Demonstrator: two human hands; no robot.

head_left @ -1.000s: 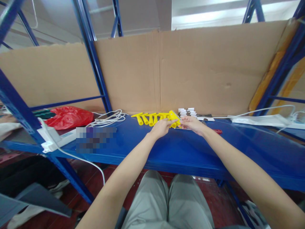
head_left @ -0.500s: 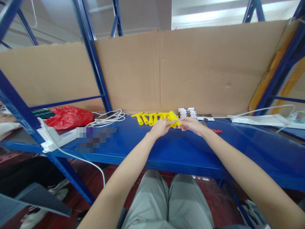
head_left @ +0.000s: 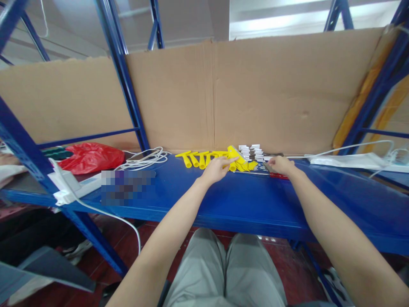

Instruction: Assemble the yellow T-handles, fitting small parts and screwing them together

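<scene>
My left hand (head_left: 216,169) is closed on a yellow T-shaped scraper (head_left: 235,152), its wide head tilted up toward the right. To its left, a row of similar yellow T-shaped pieces (head_left: 202,160) lies along the back of the blue shelf. More yellow pieces (head_left: 252,165) sit just right of the held one. My right hand (head_left: 282,165) is down at the shelf with its fingers drawn together, above a red-handled tool (head_left: 278,175). What those fingers pinch, if anything, is too small to make out.
White stacked packets (head_left: 251,152) stand behind the yellow pieces. A cardboard panel (head_left: 255,94) closes off the back. On the left are a coiled white cable (head_left: 143,160), a red plastic bag (head_left: 92,157) and a power strip (head_left: 91,183). A white strip (head_left: 348,160) lies at right.
My right hand has left the yellow scraper and moved right, down to the red-handled tool. My left hand stays in nearly the same place with the scraper.
</scene>
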